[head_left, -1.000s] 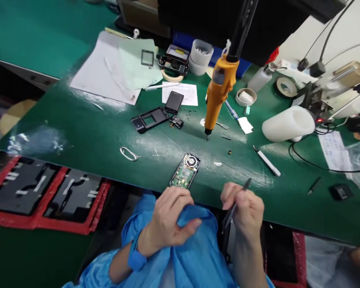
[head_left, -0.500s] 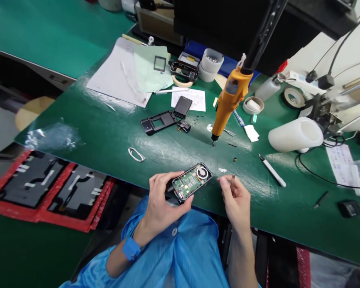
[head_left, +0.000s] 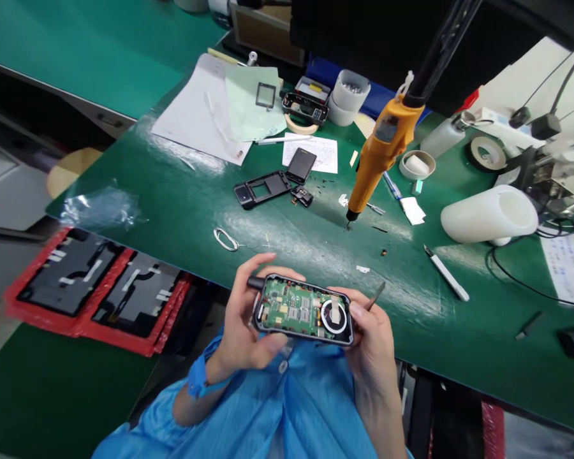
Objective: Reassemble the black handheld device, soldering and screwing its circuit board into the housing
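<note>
Both hands hold an opened handheld phone [head_left: 294, 306] near my body, its green circuit board facing up. A white ring surrounds a round dark part at its right end, with a pale strip across it. A stubby black antenna shows at the upper left. My left hand [head_left: 249, 325] is closed around the left end, thumb on the lower edge. My right hand [head_left: 373, 331] grips the right end. A thin dark metal tool [head_left: 377, 294] sticks out from its fingers; its kind is unclear. Beyond lie a small white piece [head_left: 362, 269] and a looped white cable [head_left: 226, 240].
An orange electric screwdriver [head_left: 382, 150] hangs over the green bench [head_left: 191, 210]. A black phone housing [head_left: 262, 189] lies farther back. To the right are a utility knife [head_left: 446, 273] and a white cylinder [head_left: 488, 215]. Red-wrapped panels [head_left: 90, 325] sit at lower left.
The phone has been raised closer and turned level. My right hand, apart from it before, now grips its right end while keeping the thin tool. The camera view has shifted slightly.
</note>
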Demonstrator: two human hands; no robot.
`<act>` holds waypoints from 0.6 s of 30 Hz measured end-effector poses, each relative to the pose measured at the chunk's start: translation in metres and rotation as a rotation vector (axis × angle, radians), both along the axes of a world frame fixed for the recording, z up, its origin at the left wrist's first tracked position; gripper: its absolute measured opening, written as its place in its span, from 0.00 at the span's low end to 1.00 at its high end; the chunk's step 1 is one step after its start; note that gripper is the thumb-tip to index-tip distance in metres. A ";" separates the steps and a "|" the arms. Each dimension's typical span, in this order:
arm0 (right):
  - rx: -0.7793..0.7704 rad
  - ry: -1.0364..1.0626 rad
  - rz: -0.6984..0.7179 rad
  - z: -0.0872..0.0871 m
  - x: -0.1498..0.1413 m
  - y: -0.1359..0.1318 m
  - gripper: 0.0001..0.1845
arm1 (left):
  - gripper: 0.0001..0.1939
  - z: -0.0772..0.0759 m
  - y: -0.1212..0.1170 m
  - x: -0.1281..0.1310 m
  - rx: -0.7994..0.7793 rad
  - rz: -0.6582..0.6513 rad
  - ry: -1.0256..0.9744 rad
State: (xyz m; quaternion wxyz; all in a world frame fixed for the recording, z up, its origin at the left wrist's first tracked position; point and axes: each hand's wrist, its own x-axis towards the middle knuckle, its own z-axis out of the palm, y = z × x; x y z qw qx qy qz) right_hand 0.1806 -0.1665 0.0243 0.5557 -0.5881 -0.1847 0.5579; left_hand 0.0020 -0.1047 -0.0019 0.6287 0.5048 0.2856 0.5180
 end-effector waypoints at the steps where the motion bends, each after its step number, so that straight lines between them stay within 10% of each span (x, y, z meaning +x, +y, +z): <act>1: 0.021 -0.005 -0.023 0.001 -0.005 0.000 0.23 | 0.40 0.001 -0.003 0.004 -0.079 0.020 -0.044; 8: 0.158 -0.128 -0.156 -0.002 -0.026 0.001 0.21 | 0.33 0.015 -0.017 0.029 -0.430 0.035 -0.153; 18: 0.236 -0.280 -0.230 -0.007 -0.034 -0.007 0.18 | 0.17 0.030 -0.006 0.046 -0.382 0.127 -0.052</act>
